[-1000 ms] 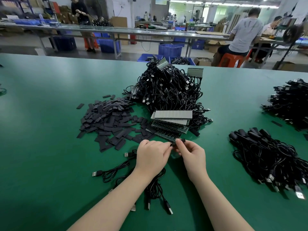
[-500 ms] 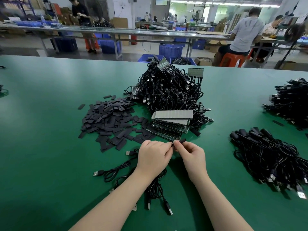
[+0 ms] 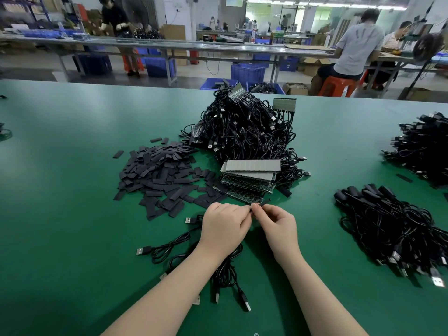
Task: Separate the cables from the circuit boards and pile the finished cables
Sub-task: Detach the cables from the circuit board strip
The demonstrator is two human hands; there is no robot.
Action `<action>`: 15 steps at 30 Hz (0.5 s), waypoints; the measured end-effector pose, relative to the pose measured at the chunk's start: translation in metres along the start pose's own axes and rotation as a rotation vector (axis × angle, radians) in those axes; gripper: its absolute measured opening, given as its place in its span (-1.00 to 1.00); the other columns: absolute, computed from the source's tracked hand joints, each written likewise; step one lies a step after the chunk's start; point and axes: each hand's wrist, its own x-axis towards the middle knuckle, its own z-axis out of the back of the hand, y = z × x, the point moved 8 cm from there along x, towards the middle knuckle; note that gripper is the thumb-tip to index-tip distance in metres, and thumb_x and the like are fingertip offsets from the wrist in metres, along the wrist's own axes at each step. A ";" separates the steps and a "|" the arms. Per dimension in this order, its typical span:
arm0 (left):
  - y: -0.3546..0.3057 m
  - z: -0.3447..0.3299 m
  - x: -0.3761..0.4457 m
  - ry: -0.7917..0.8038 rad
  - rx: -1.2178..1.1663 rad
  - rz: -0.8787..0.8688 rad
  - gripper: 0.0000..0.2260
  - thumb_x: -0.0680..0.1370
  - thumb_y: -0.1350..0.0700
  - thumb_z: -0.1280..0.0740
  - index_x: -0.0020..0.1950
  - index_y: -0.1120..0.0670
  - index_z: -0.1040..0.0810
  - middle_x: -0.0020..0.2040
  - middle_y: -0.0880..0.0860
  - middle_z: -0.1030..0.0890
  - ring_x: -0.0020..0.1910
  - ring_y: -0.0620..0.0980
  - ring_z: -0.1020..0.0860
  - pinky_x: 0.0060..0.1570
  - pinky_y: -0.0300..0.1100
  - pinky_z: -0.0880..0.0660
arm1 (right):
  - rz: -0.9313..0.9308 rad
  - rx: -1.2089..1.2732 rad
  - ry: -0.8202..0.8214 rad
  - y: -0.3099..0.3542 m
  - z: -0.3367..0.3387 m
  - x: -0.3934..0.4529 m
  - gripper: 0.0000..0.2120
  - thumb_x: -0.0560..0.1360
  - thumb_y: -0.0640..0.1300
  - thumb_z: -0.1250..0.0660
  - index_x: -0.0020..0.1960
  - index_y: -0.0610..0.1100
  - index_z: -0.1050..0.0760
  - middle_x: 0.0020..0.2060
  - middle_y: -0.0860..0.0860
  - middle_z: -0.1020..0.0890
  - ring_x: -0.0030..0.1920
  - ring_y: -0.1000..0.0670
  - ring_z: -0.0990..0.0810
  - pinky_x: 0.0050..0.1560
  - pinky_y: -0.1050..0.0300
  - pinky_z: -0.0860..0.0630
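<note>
A: Where's the piece being worked?

B: At the table's six o'clock, just in front of the stack of circuit boards (image 3: 247, 183). The left hand (image 3: 224, 225) and right hand (image 3: 278, 226) meet fingertip to fingertip, both pinching a small black sleeve (image 3: 263, 203) that pokes out toward two o'clock from the right thumb. Whether a cable end sits inside it, I can't tell.

A: How will it handle?

B: Light, thin and soft, I'd judge; it likely flattens under pressure, so hold it by the edges near one end. The cables are limp and tangle easily; take them at the stiff USB plug.

A: Counts?

B: Two hands. Roughly four loose cables (image 3: 169, 251) lie under the wrists at seven o'clock. The boards stack about four deep. Black sleeve pieces (image 3: 157, 173) at ten o'clock are too many to count. Three cable heaps: the tangled pile (image 3: 242, 127) at twelve, a finished pile (image 3: 388, 229) at three, and another heap (image 3: 421, 146) at two.
</note>
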 end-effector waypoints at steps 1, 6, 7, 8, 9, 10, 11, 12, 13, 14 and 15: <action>0.000 0.001 0.000 -0.008 -0.002 -0.003 -0.85 0.47 0.16 -0.41 -0.31 0.04 -0.58 -0.46 -0.05 -0.51 -0.44 -0.02 -0.48 -0.33 -0.18 -0.32 | 0.007 -0.016 -0.005 0.000 0.000 0.000 -0.74 0.50 -0.05 -0.48 -0.31 -0.10 -0.57 -0.49 0.14 -0.45 -0.43 0.15 -0.32 -0.41 0.32 -0.29; 0.000 0.001 -0.001 -0.014 0.005 -0.005 -0.80 0.53 0.09 -0.29 -0.23 0.03 -0.65 -0.44 -0.06 -0.55 -0.41 -0.04 -0.51 -0.31 -0.16 -0.37 | 0.002 -0.004 -0.008 0.000 0.000 -0.001 -0.72 0.50 -0.04 -0.48 -0.36 -0.03 -0.57 -0.50 0.14 -0.46 -0.45 0.15 -0.32 -0.42 0.35 -0.29; 0.000 0.000 -0.001 -0.012 0.001 -0.013 -0.78 0.54 0.08 -0.27 -0.22 0.03 -0.66 -0.43 -0.06 -0.56 -0.41 -0.04 -0.52 -0.31 -0.15 -0.39 | -0.001 0.005 0.001 -0.001 0.001 0.000 -0.72 0.50 -0.03 -0.48 -0.35 -0.08 -0.57 -0.49 0.09 -0.47 -0.43 0.12 -0.33 -0.42 0.32 -0.29; -0.001 0.000 -0.001 -0.009 -0.005 -0.023 -0.77 0.55 0.07 -0.26 -0.22 0.04 -0.66 -0.42 -0.06 -0.57 -0.41 -0.04 -0.53 -0.30 -0.14 -0.40 | -0.001 0.004 0.005 0.000 0.001 0.000 -0.71 0.50 -0.02 -0.47 -0.33 -0.12 -0.57 -0.47 0.03 -0.49 -0.42 0.10 -0.33 -0.42 0.28 -0.29; -0.001 -0.001 -0.002 -0.007 -0.010 -0.032 -0.77 0.55 0.07 -0.25 -0.21 0.04 -0.66 -0.42 -0.06 -0.57 -0.40 -0.03 -0.53 -0.30 -0.14 -0.41 | 0.003 0.001 0.009 -0.001 0.002 0.000 -0.69 0.50 -0.01 -0.47 -0.32 -0.17 -0.56 -0.45 -0.01 -0.49 -0.40 0.08 -0.33 -0.41 0.25 -0.29; -0.001 -0.001 -0.002 -0.006 -0.011 -0.039 -0.76 0.55 0.07 -0.25 -0.21 0.05 -0.66 -0.42 -0.06 -0.57 -0.40 -0.03 -0.53 -0.30 -0.13 -0.42 | 0.004 -0.010 0.012 -0.001 0.002 0.000 -0.67 0.50 -0.01 -0.46 -0.31 -0.20 -0.55 -0.44 -0.04 -0.48 -0.40 0.07 -0.33 -0.40 0.23 -0.28; -0.001 -0.001 -0.002 -0.008 -0.007 -0.044 -0.76 0.55 0.08 -0.25 -0.22 0.05 -0.65 -0.42 -0.06 -0.57 -0.40 -0.03 -0.53 -0.30 -0.13 -0.42 | 0.009 -0.014 0.017 -0.001 0.001 0.000 -0.66 0.51 -0.01 -0.46 -0.32 -0.22 -0.54 -0.44 -0.05 -0.47 -0.39 0.06 -0.32 -0.40 0.21 -0.27; -0.001 -0.001 -0.002 -0.013 0.001 -0.047 -0.76 0.55 0.08 -0.25 -0.24 0.05 -0.64 -0.43 -0.06 -0.56 -0.41 -0.02 -0.52 -0.31 -0.13 -0.42 | 0.008 -0.022 0.020 0.000 0.000 -0.001 -0.65 0.51 -0.02 -0.46 -0.32 -0.23 -0.53 -0.45 -0.05 -0.46 -0.39 0.06 -0.32 -0.40 0.20 -0.27; -0.001 -0.001 -0.002 -0.020 0.011 -0.053 -0.76 0.55 0.09 -0.25 -0.26 0.05 -0.62 -0.45 -0.06 -0.54 -0.42 -0.02 -0.51 -0.32 -0.13 -0.42 | 0.014 -0.029 0.022 -0.001 0.000 -0.001 -0.66 0.51 -0.03 -0.46 -0.34 -0.21 -0.53 -0.46 -0.02 -0.45 -0.40 0.06 -0.31 -0.41 0.21 -0.26; -0.002 0.000 -0.003 -0.028 0.023 -0.062 -0.76 0.55 0.09 -0.25 -0.27 0.05 -0.61 -0.46 -0.06 -0.52 -0.43 -0.02 -0.50 -0.33 -0.14 -0.40 | 0.014 -0.036 0.023 0.001 0.000 -0.001 -0.67 0.51 -0.04 -0.47 -0.35 -0.17 -0.54 -0.47 0.02 -0.44 -0.41 0.08 -0.31 -0.41 0.23 -0.27; -0.003 0.000 -0.003 -0.036 0.034 -0.071 -0.76 0.55 0.10 -0.26 -0.29 0.04 -0.59 -0.47 -0.06 -0.51 -0.44 -0.02 -0.49 -0.33 -0.14 -0.39 | 0.015 -0.037 0.026 0.000 -0.001 -0.001 -0.69 0.51 -0.05 -0.47 -0.37 -0.11 -0.55 -0.49 0.06 -0.45 -0.42 0.10 -0.31 -0.42 0.26 -0.28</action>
